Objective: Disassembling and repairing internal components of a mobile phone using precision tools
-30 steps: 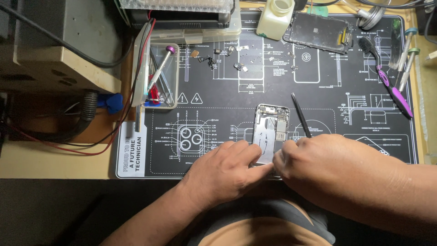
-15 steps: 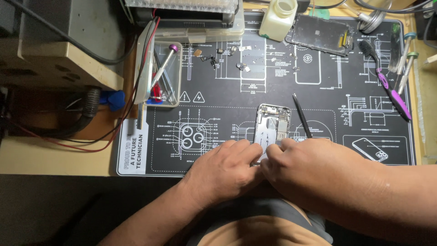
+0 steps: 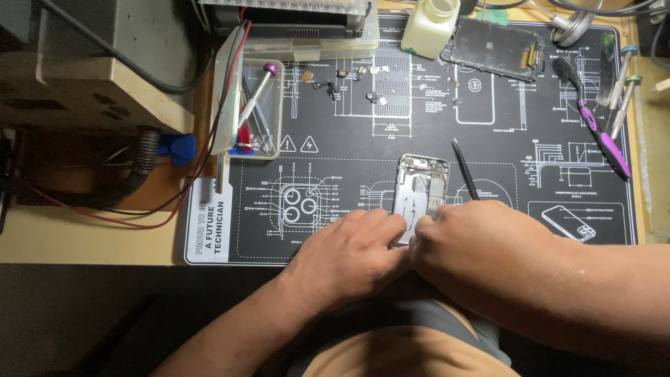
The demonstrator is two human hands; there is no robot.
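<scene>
I'm looking down at an opened phone body (image 3: 421,190), back cover off and its boards and shields showing, lying flat on the black repair mat (image 3: 349,150) near the front edge of the worktop. My left hand (image 3: 349,255) rests on the mat with its fingers curled against the lower left corner of the phone, steadying it rather than gripping it. My right hand (image 3: 488,244) is pressed in just beside it, fingertips bunched over the phone's lower end; they may be pinching some small part or tool, but the knuckles hide that and I cannot tell what, if anything, they hold.

I judge the step in hand to be fine work inside the bottom of the housing, freeing or seating a small part or connector. The next move, as I read it, calls for a light, steady touch and the left hand keeping the phone from sliding.

A thin dark pointed tool (image 3: 464,178) lies just right of the phone, within easy reach (probably tweezers or a probe). Loose tiny parts (image 3: 335,84) sit further up the mat, well apart, near the detached screen panel (image 3: 492,47), and a purple-handled brush (image 3: 593,115) lies at the right.
</scene>
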